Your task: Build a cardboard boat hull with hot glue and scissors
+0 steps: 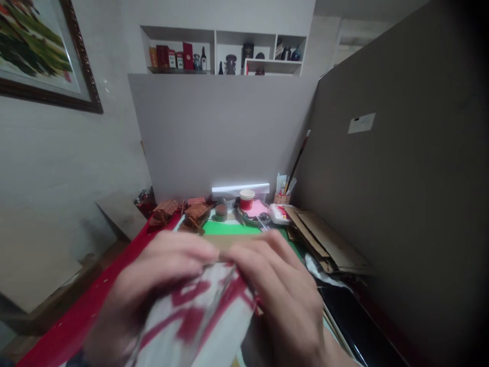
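White-and-red packet [191, 326] right up close, with the left hand [148, 272] gripping its left side and the right hand [282, 293] gripping its right, all kinda blurry. Straight past the packet there's a green sheet [229, 228], then a red cup [247, 202]. Brown pieces [197, 212] sit beyond the packet to the left, cardboard [328, 239] beyond it to the right.

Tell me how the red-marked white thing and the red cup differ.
The red-marked white thing is held by the left hand and right hand; the red cup stands untouched. The held thing is mostly white; the cup is red below its white rim. Both show red and white.
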`<state>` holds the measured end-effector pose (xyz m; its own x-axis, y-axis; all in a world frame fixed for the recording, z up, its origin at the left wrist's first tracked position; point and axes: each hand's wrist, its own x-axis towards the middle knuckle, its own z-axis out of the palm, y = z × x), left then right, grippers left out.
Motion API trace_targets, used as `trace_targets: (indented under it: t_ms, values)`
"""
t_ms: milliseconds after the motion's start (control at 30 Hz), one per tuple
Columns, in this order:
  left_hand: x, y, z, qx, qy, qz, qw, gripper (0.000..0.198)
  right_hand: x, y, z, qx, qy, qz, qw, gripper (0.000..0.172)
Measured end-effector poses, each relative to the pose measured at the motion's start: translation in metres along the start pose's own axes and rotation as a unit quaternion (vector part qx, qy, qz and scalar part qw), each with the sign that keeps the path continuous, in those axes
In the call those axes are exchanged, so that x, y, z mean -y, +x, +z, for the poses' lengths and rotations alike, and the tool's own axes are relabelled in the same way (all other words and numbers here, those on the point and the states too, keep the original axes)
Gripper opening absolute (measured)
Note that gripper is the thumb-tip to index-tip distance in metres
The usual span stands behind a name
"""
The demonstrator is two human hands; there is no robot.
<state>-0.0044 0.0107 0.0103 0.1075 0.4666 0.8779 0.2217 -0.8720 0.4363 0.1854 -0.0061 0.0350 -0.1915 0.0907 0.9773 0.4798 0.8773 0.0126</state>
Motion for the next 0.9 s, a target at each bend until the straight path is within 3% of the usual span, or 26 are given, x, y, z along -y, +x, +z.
trace_targets:
  t_ms: [67, 167, 267, 367, 500, 700, 900]
  values:
    - [-0.009, 0.02, 0.009, 0.002, -0.012, -0.032, 0.999, 0.018, -0.002, 0.001, -0.005, 0.02, 0.014, 0.056, 0.998, 0.021]
    - [-0.016, 0.035, 0.024, 0.054, -0.012, -0.073, 0.996, 0.022, -0.004, 0.004, -0.009, 0.063, 0.005, 0.175, 0.983, 0.014]
    - [-0.018, 0.041, 0.027, 0.085, -0.011, -0.089, 0.992, 0.02, -0.008, 0.007, -0.01, 0.115, 0.067, 0.301, 0.944, 0.009]
    - [-0.017, 0.045, 0.024, 0.095, -0.01, -0.105, 0.99, 0.013, -0.011, 0.007, -0.011, 0.15, 0.114, 0.355, 0.916, 0.009]
    - [-0.014, 0.042, 0.028, 0.066, -0.004, -0.096, 0.993, 0.018, -0.011, 0.004, -0.008, 0.131, 0.095, 0.321, 0.933, 0.013]
    - [-0.004, 0.021, 0.041, 0.016, 0.009, -0.084, 0.996, 0.018, -0.009, -0.007, 0.008, 0.027, 0.018, 0.217, 0.976, 0.02]
    - [0.004, 0.006, 0.04, -0.004, -0.007, -0.049, 0.999, 0.009, -0.008, -0.015, 0.02, -0.015, 0.018, 0.122, 0.992, 0.014]
